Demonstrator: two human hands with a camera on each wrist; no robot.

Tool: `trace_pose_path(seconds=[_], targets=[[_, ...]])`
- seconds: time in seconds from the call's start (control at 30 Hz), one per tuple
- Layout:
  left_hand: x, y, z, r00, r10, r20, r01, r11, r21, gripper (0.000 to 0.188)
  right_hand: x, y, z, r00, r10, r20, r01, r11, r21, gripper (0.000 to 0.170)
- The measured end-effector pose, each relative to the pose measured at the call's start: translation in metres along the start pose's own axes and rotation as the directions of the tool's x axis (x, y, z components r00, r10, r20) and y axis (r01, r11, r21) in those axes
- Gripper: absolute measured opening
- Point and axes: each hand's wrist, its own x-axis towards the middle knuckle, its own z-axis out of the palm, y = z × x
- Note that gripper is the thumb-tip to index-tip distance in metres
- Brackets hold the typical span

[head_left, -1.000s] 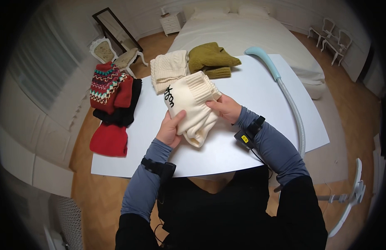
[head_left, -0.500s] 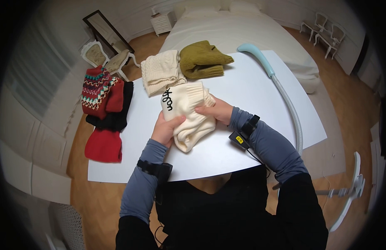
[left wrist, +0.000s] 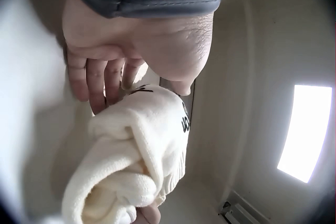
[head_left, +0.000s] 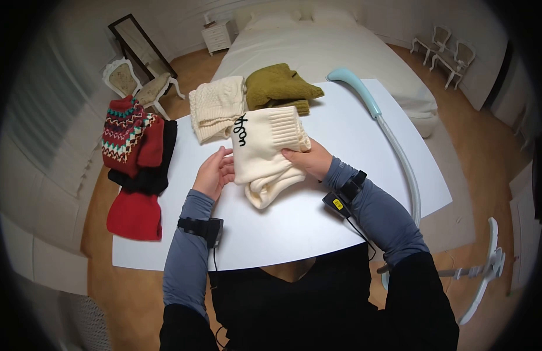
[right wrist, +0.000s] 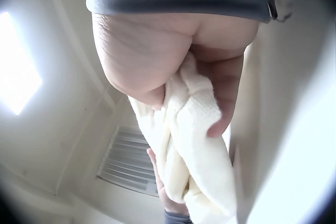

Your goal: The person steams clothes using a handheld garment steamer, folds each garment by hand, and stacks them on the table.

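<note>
A folded cream sweater [head_left: 265, 137] with black lettering and ribbed edging is held above the white table [head_left: 329, 228]. My right hand [head_left: 310, 159] grips its right side, thumb on top and fingers underneath; the right wrist view shows the knit [right wrist: 194, 129] between thumb and fingers. Beside the sweater's left edge, my left hand [head_left: 215, 172] is off it, fingers extended and relaxed. In the left wrist view that hand [left wrist: 136, 50] has its fingers just behind the bundled knit [left wrist: 136, 145], with no grip on it.
Behind the sweater lie a folded cream cable-knit [head_left: 215, 105] and an olive knit [head_left: 279, 88]. At the left edge are a patterned red sweater [head_left: 123, 137], a black garment [head_left: 165, 158] and a red knit [head_left: 133, 215]. A pale blue steamer handle [head_left: 358, 90] and its hose [head_left: 402, 152] lie at the right.
My left hand has let go of the cream sweater and moved left. My right hand keeps its grip. The view has shifted, moving the table left in the picture.
</note>
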Motion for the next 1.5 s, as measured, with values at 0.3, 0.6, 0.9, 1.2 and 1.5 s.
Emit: trace_pose_path(seconds=[0.3, 0.6, 0.9, 1.2, 1.5], targets=[[0.002, -0.015, -0.01, 0.996, 0.065, -0.057, -0.05, 0.971, 0.235, 0.029, 0.042, -0.042, -0.042, 0.945, -0.274, -0.178, 0.288, 0.956, 0.054, 0.041], [0.002, -0.01, -0.012, 0.999, 0.033, -0.043, -0.023, 0.974, 0.224, 0.027, 0.188, -0.098, -0.049, 0.925, -0.233, -0.301, 0.259, 0.965, 0.048, 0.035], [-0.001, -0.007, -0.009, 0.999, 0.025, -0.04, -0.014, 0.969, 0.246, 0.026, 0.202, -0.06, -0.056, 0.816, 0.077, -0.573, -0.342, 0.863, -0.371, 0.058], [0.002, -0.01, -0.009, 0.999, 0.032, -0.044, -0.02, 0.967, 0.254, 0.028, 0.171, -0.064, -0.055, 0.689, -0.035, -0.723, -0.277, 0.91, -0.308, 0.089], [0.001, -0.01, -0.013, 0.999, 0.037, -0.027, -0.029, 0.964, 0.263, 0.032, 0.045, -0.005, -0.036, 0.83, 0.252, -0.499, -0.354, 0.927, -0.122, 0.036]])
